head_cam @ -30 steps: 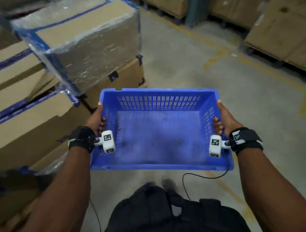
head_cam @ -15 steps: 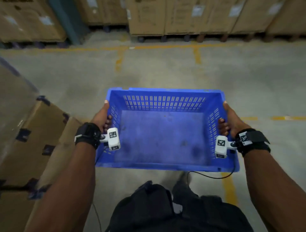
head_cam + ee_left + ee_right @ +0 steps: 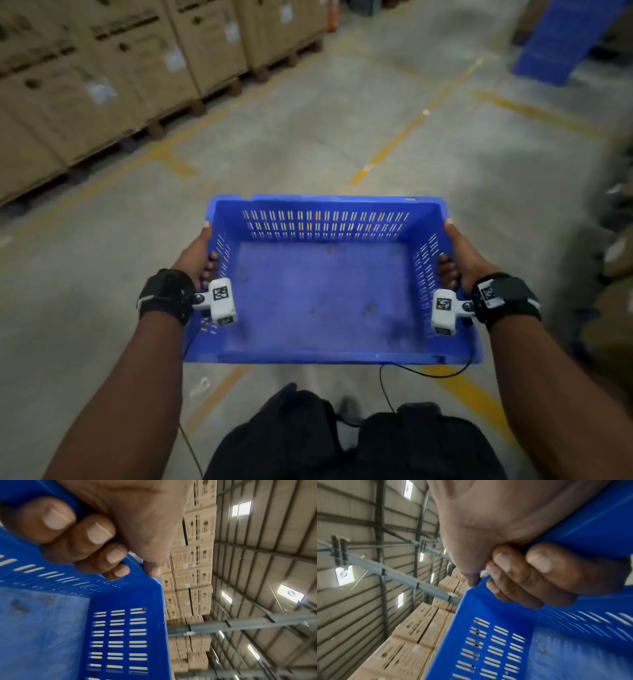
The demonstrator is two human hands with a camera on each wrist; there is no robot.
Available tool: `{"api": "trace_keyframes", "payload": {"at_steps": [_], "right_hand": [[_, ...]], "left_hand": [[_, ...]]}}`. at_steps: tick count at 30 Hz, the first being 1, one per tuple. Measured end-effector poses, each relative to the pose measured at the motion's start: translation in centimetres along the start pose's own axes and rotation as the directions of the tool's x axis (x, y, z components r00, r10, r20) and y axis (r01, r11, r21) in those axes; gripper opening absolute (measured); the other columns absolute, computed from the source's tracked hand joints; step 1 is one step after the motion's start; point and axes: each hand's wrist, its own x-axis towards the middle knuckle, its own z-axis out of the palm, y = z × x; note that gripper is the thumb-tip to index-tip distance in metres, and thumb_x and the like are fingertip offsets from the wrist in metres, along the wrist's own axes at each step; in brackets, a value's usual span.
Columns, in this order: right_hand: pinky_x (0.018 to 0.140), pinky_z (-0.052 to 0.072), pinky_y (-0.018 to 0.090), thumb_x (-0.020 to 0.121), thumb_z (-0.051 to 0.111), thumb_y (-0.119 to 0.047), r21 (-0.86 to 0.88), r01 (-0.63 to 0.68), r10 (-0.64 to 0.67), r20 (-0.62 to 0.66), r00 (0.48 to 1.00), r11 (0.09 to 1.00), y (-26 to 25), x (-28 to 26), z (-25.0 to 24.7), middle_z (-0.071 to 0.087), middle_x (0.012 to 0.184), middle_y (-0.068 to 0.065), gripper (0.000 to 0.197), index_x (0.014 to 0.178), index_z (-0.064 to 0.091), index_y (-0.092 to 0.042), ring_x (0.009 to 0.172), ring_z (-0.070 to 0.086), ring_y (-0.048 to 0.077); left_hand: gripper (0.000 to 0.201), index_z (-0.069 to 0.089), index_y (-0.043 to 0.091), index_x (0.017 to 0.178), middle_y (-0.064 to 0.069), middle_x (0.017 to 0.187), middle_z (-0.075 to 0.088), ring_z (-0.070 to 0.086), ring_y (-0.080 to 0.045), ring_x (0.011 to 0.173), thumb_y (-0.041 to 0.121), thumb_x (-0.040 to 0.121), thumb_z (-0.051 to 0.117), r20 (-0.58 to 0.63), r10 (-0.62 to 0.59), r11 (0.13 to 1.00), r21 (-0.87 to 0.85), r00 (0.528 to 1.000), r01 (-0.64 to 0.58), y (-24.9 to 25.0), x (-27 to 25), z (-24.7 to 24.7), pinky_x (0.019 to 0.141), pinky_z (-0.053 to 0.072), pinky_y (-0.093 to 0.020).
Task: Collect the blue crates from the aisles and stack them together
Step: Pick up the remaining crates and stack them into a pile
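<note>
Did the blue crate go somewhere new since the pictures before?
Yes. The blue crate, held by both hands, has been carried off: the wrapped boxes close on its left are gone, and palletised cartons now stand far off.

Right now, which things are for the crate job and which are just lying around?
For the job:
- blue crate, gripped by left hand and right hand
- blue stack far right, blurry, maybe crates

Just around:
- cardboard boxes
- yellow floor lines

A blurred blue shape (image 3: 565,37) at the head view's top right is cut off by the edge.
</note>
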Motion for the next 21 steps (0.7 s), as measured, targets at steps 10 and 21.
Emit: {"api": "trace_keyframes", "payload": {"at_steps": [10, 21], "right_hand": [[0.035, 0.016, 0.013, 0.074, 0.037, -0.093, 0.322, 0.0, 0.083, -0.246, 0.966, 0.947, -1.8, 2.9, -16.0, 0.021, 0.039, -0.005, 0.073, 0.062, 0.029, -0.022, 0.029, 0.017, 0.009], [0.034, 0.017, 0.013, 0.076, 0.037, -0.092, 0.457, 0.075, 0.114, -0.371, 0.922, 0.886, -15.3, 14.5, -21.3, 0.02, 0.04, -0.005, 0.072, 0.062, 0.031, -0.021, 0.028, 0.017, 0.009]], "left_hand": [[0.065, 0.039, 0.025, 0.066, 0.005, 0.06, 0.026, 0.014, -0.009, 0.04, 0.089, 0.078, 0.042, 0.329, -0.012, 0.97, 0.233, 0.944, -0.069, 12.4, 10.5, 23.6, 0.042, 0.01, -0.016], [0.067, 0.039, 0.022, 0.066, 0.004, 0.051, 0.026, 0.016, -0.009, 0.033, 0.087, 0.082, 0.039, 0.43, -0.031, 0.916, 0.374, 0.902, -0.146, 29.5, 25.2, 40.5, 0.035, 0.014, -0.017]]}}
